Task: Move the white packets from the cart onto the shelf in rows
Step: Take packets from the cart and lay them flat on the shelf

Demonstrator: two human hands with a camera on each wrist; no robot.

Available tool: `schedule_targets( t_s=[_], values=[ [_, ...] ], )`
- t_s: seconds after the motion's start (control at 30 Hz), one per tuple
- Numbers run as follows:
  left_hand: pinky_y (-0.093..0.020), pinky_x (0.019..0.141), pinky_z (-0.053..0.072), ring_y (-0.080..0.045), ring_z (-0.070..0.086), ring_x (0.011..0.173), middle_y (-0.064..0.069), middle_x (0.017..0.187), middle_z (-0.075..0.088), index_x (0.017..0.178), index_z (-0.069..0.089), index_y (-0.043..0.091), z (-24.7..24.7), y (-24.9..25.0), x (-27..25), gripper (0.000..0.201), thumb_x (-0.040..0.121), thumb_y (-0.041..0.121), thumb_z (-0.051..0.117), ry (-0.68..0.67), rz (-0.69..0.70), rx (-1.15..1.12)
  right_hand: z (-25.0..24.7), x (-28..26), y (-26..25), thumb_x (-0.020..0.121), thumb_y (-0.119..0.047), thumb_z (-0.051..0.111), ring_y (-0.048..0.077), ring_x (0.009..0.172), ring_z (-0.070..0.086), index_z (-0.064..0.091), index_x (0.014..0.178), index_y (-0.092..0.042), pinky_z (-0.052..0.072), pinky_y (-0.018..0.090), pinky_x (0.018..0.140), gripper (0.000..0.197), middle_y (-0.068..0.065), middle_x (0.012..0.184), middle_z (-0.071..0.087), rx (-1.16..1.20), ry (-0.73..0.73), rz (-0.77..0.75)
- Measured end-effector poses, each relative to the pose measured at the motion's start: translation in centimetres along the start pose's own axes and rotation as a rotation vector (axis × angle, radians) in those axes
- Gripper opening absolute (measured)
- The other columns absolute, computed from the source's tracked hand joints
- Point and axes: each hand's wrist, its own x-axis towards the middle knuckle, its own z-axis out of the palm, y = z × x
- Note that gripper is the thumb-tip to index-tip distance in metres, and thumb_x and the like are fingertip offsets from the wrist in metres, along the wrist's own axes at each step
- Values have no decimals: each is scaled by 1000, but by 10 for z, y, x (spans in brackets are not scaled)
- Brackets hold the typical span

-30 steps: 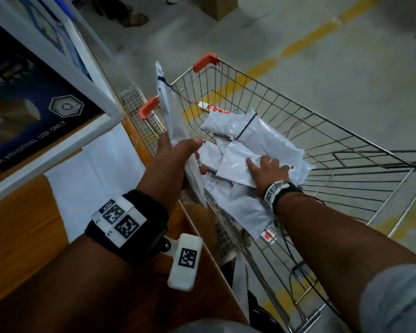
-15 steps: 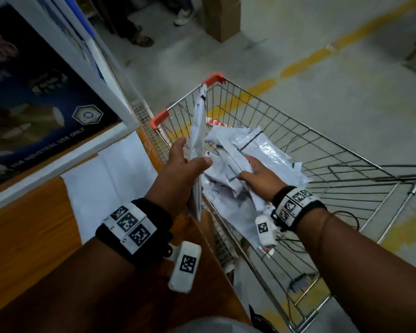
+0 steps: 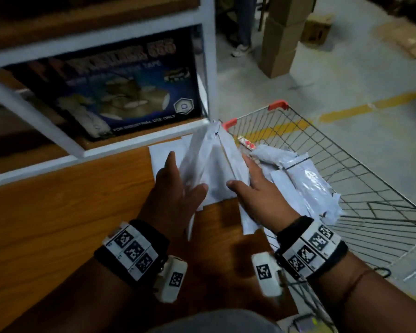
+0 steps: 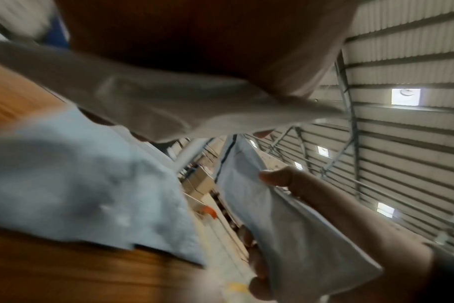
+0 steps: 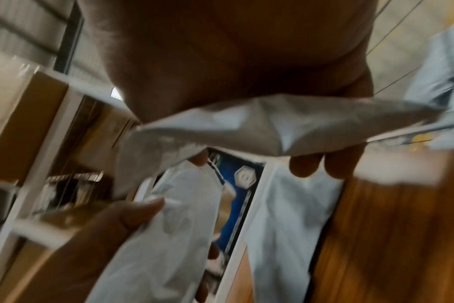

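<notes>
Over the wooden shelf [image 3: 58, 212], my left hand [image 3: 186, 171] grips one white packet [image 3: 197, 162] upright. Beside it, my right hand [image 3: 239, 170] grips a second white packet [image 3: 226, 155], and the two lean together at their tops. The left wrist view shows the left packet [image 4: 169, 106] under the palm and the right thumb [image 4: 272, 176] pinching the other packet [image 4: 298, 235]. Another white packet [image 3: 166, 152] lies flat on the shelf below the hands. Several white packets [image 3: 305, 181] remain in the wire cart [image 3: 370, 212] to the right.
A dark blue printed carton [image 3: 120, 92] sits behind the white shelf frame [image 3: 209, 68] at the back. Stacked cardboard boxes [image 3: 281, 37] and a person's leg and shoe [image 3: 240, 49] are on the concrete floor beyond the cart. A yellow line [image 3: 370, 104] crosses the floor.
My right hand took a packet from the cart pile and lifted it out. Both hands moved left from the cart to over the shelf, bringing their packets together.
</notes>
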Motion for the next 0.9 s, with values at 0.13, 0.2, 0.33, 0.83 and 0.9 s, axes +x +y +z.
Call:
schedule_targets(
  t_s=[0.13, 0.2, 0.33, 0.83, 0.9],
  values=[
    [-44, 125, 31, -33, 31, 160, -12, 179, 18, 173, -7, 28, -47, -59, -25, 112, 98, 57, 70, 94, -109, 77, 57, 2, -37, 93, -63, 59, 27, 136, 56, 15, 168, -42, 46, 40, 105, 90, 1, 152, 58, -214, -83, 34],
    [-48, 123, 36, -37, 36, 157, -16, 176, 22, 173, -7, 25, -70, -90, -35, 112, 98, 59, 70, 151, -173, 107, 94, 4, -56, 92, -66, 59, 31, 133, 59, 13, 169, -38, 47, 39, 99, 94, 8, 150, 59, -292, -122, 30],
    [-55, 116, 47, -41, 47, 148, -19, 171, 28, 170, -13, 27, -103, -146, -46, 118, 94, 67, 69, 221, -271, 168, 163, 14, -83, 83, -73, 52, 33, 125, 64, 13, 168, -38, 52, 43, 102, 100, 10, 143, 63, -393, -141, 13],
    [-56, 133, 21, -41, 9, 164, -14, 180, -7, 172, 11, 34, -131, -239, -67, 83, 105, 69, 46, -88, -97, 640, 235, -36, -95, 98, -58, 56, 31, 126, 54, 46, 152, -26, 57, 43, 90, 63, 8, 139, 50, -908, -141, -307],
    [-58, 136, 7, -35, -16, 167, -2, 179, -30, 173, 5, 45, -132, -253, -73, 81, 106, 66, 46, -198, 28, 697, 246, -46, -85, 99, -52, 57, 31, 141, 45, 42, 159, -31, 54, 46, 104, 66, 9, 156, 43, -958, -231, -441]
  ],
)
